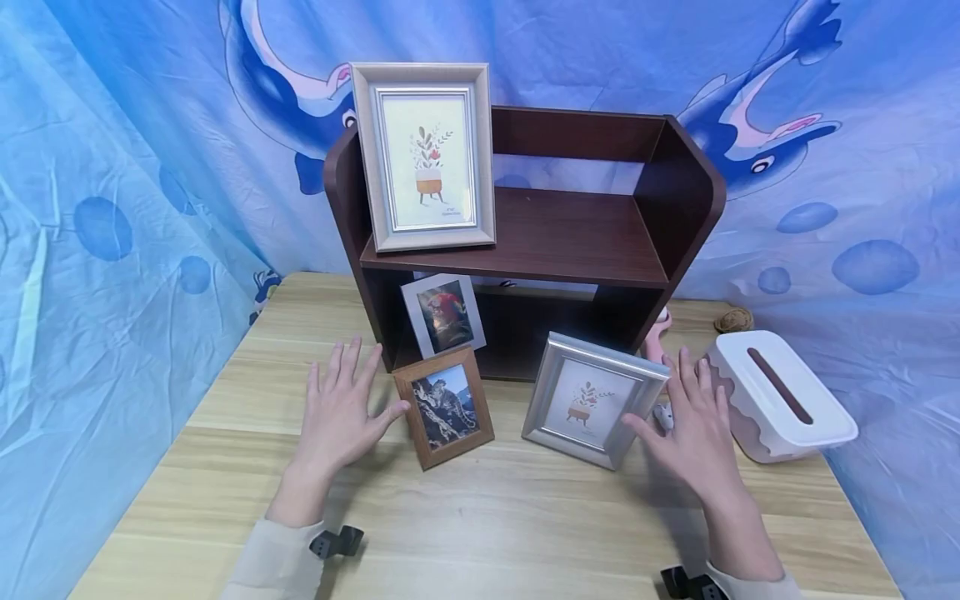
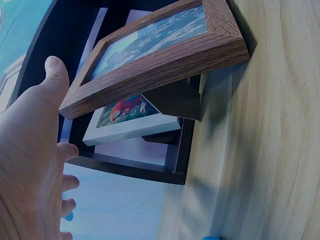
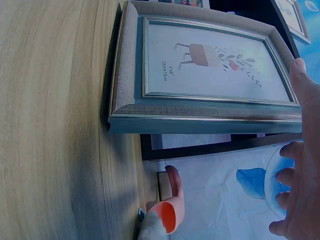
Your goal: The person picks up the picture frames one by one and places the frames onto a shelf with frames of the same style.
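A brown wooden photo frame [image 1: 481,417] with a leopard picture stands tilted on the table before the shelf. Just left of it is my left hand [image 1: 341,417], fingers spread, thumb tip right at the frame's edge; the left wrist view shows the thumb [image 2: 56,70] beside the frame's corner. A silver photo frame [image 1: 542,408] with a potted-plant print leans back on its stand to the right. My right hand [image 1: 696,429] is spread at its right side, thumb overlapping its border in the head view. Neither hand has its fingers curled round anything.
A dark brown two-tier shelf [image 1: 577,233] stands behind. On its upper board is a large beige frame [image 1: 365,167]; below, a white parrot frame [image 1: 477,321]. At right are a white tissue box [image 1: 813,392], a twine ball [image 1: 733,320] and a pink object [image 1: 654,340].
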{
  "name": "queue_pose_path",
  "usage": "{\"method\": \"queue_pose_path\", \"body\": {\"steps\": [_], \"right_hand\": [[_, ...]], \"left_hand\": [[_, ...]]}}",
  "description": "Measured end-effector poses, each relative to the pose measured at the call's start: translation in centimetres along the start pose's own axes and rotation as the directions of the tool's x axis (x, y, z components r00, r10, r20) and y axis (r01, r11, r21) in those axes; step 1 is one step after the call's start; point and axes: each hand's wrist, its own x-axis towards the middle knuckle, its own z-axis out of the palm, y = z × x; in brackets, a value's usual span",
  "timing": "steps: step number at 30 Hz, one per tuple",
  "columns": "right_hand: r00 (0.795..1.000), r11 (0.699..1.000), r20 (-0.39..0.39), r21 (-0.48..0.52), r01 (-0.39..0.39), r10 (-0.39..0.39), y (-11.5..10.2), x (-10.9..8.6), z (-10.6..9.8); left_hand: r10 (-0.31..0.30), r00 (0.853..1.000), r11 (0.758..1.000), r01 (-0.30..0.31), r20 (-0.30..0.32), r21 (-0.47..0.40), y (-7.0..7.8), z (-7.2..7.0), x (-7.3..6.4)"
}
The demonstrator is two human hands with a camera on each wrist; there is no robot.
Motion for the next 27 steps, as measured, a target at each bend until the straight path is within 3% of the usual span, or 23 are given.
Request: {"method": "queue_pose_path", "body": {"steps": [3,7,10,12,14,17,23,27], "right_hand": [[1.0,0.999,-0.02,0.04,-0.005,0.005,0.1,0.0,0.0],[0.991,0.985,-0.133,0.172,0.005,0.018,0.3,0.1,0.1],[0.966,0.965,-0.258,0.254,0.068,0.0,0.6,0.2,0.3],[0.945,0.952,-0.325,0.282,0.117,-0.02,0.9,0.3,0.5],[0.934,0.939,-0.354,0.308,0.151,-0.035,1.1,0.4,0.6],[0.931,0.926,-0.364,0.34,0.167,-0.034,1.3,0.3,0.9],[0.949,0.922,-0.314,0.364,0.13,-0.01,1.6,0.0,1.5],[0.963,0.899,-0.267,0.428,0.094,0.027,1.6,-0.1,1.8]], "left_hand": [[0.001,1.0,0.999,-0.002,-0.032,-0.041,-0.1,0.1,0.1],[-0.016,0.985,0.984,-0.015,-0.169,-0.179,-0.5,0.4,0.5],[-0.061,0.96,0.948,-0.03,-0.274,-0.317,-0.8,0.7,0.9],[-0.102,0.947,0.917,-0.029,-0.303,-0.398,-1.0,1.0,1.1],[-0.134,0.941,0.886,-0.025,-0.31,-0.462,-1.4,1.4,1.4],[-0.152,0.945,0.851,-0.024,-0.291,-0.524,-1.9,2.2,1.8],[-0.149,0.952,0.814,-0.035,-0.266,-0.58,-2.3,3.2,2.6],[-0.158,0.952,0.783,-0.039,-0.26,-0.621,-2.1,3.3,3.2]]}}
